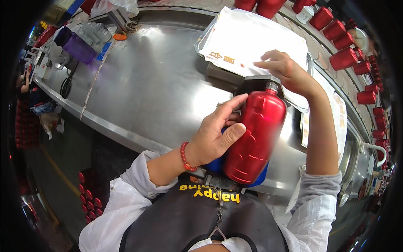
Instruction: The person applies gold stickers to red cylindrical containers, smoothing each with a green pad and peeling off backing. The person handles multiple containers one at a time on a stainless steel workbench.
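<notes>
A glossy red bottle (257,136) with moulded curves leans in front of me, its clear threaded neck (272,87) pointing away. Along its left side, my left hand (218,136) grips it, the thumb pressed to the red surface and the fingers partly hidden behind. Under the bottle lies a blue pad (261,176), and its neck end meets a dark angular block (247,86). My right hand (289,71) hovers beyond the neck, over a white printed sheet (256,35) on a tray, with fingers stretched out and nothing visible in them.
A steel table (155,80) spreads to the left, with a purple bottle (77,46), an orange object (120,37) and a blue label (104,51). Along the far right runs a conveyor (321,52) carrying several red bottles (343,59). More red bottles (89,201) stand low at the left.
</notes>
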